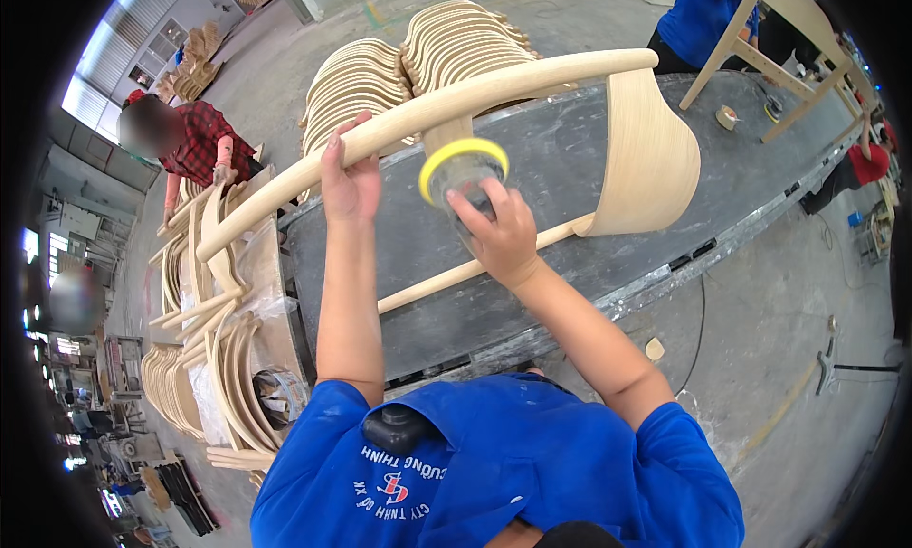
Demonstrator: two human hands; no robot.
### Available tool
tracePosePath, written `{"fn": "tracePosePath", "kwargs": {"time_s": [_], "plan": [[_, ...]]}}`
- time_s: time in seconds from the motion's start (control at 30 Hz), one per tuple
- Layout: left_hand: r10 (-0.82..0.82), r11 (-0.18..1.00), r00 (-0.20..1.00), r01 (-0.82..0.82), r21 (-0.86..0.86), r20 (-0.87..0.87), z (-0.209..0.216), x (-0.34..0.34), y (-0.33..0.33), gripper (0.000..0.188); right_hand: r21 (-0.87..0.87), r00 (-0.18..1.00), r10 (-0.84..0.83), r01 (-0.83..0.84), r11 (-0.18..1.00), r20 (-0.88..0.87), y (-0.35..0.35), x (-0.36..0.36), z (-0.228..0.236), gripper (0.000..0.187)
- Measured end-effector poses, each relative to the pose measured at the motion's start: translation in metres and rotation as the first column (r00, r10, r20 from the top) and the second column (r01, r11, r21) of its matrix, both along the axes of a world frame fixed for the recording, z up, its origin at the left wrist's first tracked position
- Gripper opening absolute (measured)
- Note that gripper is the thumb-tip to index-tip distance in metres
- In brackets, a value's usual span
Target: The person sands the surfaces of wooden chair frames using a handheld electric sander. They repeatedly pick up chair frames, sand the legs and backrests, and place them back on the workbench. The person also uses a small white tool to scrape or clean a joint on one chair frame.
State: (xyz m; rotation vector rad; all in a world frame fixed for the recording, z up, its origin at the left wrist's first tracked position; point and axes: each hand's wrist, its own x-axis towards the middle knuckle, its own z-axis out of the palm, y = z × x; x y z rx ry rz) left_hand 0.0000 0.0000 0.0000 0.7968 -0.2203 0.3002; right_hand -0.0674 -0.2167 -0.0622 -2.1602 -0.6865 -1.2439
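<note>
My left hand (351, 182) is closed around the long pale round rail (418, 111) of a wooden chair frame, which is tilted up over the dark table. A broad curved backrest panel (651, 154) joins this rail to a lower rail (456, 280) on the right. My right hand (503, 233) grips a handheld disc sander (465, 179), blurred by motion. Its yellow-rimmed pad (465, 149) faces the frame, near a short crosspiece (448, 132) below the upper rail. I cannot tell whether the pad touches the wood.
Stacks of curved wooden parts (356, 87) stand beyond the dark table (427, 344). More chair parts (204, 292) crowd the left, beside a person in plaid (204, 130). At the far right, a person in blue (698, 21) is by another chair frame (750, 49). A cable (701, 325) hangs to the floor.
</note>
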Motion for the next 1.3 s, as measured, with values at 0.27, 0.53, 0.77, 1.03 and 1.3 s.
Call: {"fn": "tracePosePath", "kwargs": {"time_s": [0.27, 0.53, 0.77, 1.03, 1.3], "plan": [[-0.042, 0.998, 0.998, 0.039, 0.051, 0.046, 0.001, 0.014, 0.004, 0.034, 0.003, 1.0, 0.001, -0.001, 1.0, 0.006, 0.016, 0.013, 0.025, 0.054], [-0.053, 0.995, 0.998, 0.05, 0.089, 0.03, -0.004, 0.036, 0.002, 0.031, -0.12, 0.995, -0.094, 0.091, 0.989, -0.026, 0.025, 0.019, 0.04, 0.055], [-0.068, 0.99, 0.995, 0.059, 0.127, 0.071, -0.01, 0.054, 0.003, 0.031, -0.274, 0.99, -0.142, 0.142, 0.951, 0.02, 0.029, 0.025, 0.046, 0.054], [-0.086, 0.989, 0.996, 0.081, 0.122, 0.035, -0.011, 0.058, 0.004, 0.034, -0.139, 0.992, -0.031, 0.014, 0.99, -0.122, -0.001, 0.034, -0.016, 0.055], [-0.206, 0.949, 0.964, 0.238, 0.205, -0.167, 0.013, 0.008, -0.014, 0.036, 0.046, 0.629, 0.109, -0.116, 0.992, -0.77, -0.07, -0.093, -0.091, 0.078]]}}
